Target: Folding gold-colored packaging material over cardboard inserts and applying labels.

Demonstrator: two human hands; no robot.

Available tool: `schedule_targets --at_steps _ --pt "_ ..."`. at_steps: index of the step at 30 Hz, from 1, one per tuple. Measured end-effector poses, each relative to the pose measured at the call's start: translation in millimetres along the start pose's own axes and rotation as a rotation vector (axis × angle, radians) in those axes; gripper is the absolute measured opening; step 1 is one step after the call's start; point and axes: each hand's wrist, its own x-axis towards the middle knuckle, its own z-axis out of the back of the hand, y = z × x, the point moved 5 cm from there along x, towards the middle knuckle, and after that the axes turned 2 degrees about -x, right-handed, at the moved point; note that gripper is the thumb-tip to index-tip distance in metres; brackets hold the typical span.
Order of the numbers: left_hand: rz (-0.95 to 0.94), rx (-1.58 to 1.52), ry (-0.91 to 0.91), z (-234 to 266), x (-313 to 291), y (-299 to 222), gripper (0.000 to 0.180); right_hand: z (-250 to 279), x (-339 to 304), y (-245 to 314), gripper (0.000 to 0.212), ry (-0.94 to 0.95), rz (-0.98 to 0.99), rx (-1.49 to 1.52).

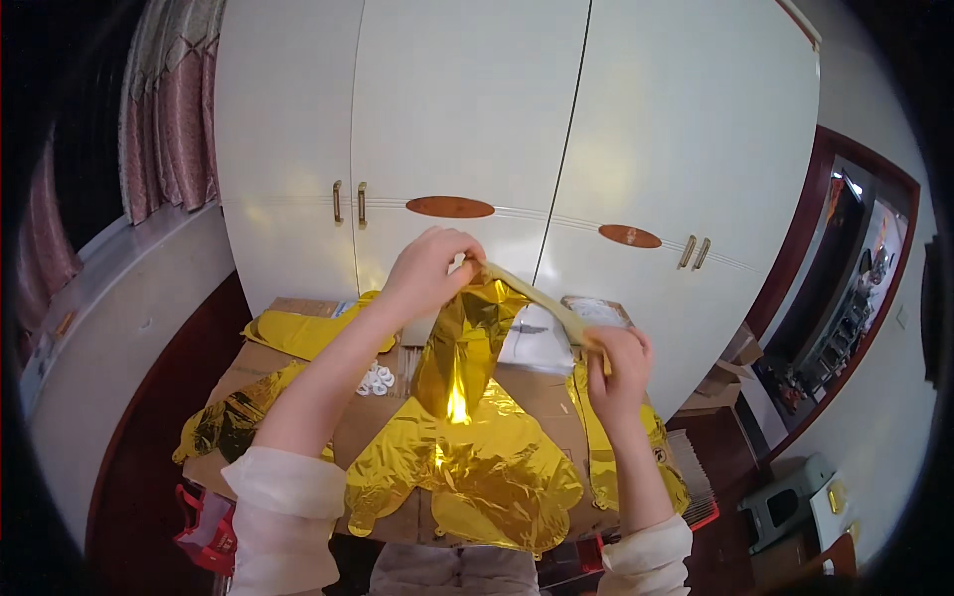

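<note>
Left hand pinches up a gold foil balloon; right hand grips a pale strip (stretched, probably to stay straight).

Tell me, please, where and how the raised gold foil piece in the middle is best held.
Probably at its top edge, pinched from the left, where the left hand is. That edge of the gold foil piece stands up, so a pinch may close on it; on the right the pale strip runs to the right hand, and lower down flat foil spreads.

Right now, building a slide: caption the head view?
Left hand and right hand hold a pale strip over gold foil.
</note>
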Motion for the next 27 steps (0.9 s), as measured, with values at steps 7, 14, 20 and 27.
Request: schedule_targets --at_steps 7,14,20,27 --pt "-0.295 0.314 0.202 -37 -161 -17 0.008 27 -129 43 0.027 0.415 0.219 -0.095" --pt "-0.405 0.308 0.466 -98 -277 -3 0.011 24 -226 77 0.018 0.721 0.234 0.012" --pt "-0.344 0.301 0.585 -110 -280 6 0.014 17 -239 70 0.016 0.744 0.174 0.053" --pt "-0.054 0.257 0.786 -134 -271 62 0.039 18 -261 75 0.017 0.839 0.157 0.041"
